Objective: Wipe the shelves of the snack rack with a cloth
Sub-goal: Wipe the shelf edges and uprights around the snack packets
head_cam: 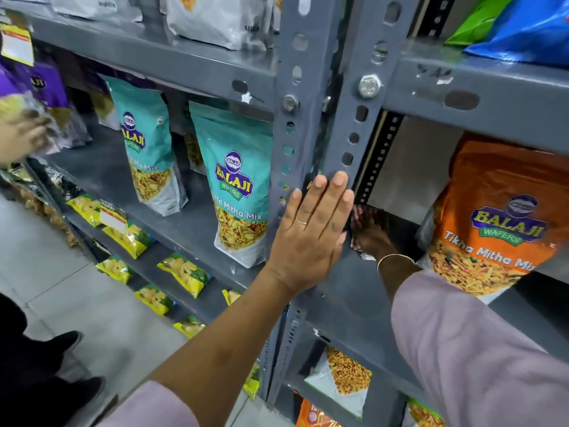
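The rack's uprights point(303, 124) and shelves point(172, 223) are grey painted metal, scuffed and faintly shiny, with bright steel bolts point(369, 85). Snack packets point(238, 192) are glossy plastic film. The sleeve point(480, 349) looks like matt cloth.

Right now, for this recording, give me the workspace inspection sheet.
Surface: grey metal shelf, bare where the right hand reaches.
Job's things: patterned cloth partly hidden behind the upright post.
Clutter: orange snack bag beside the right hand; teal snack bags and yellow packets on the left rack.
Hands: left hand flat, fingers extended against the post; right hand on the cloth, grip unclear.
Cables: nothing seen.
Surroundings: tiled floor; another person's blurred hand at far left.
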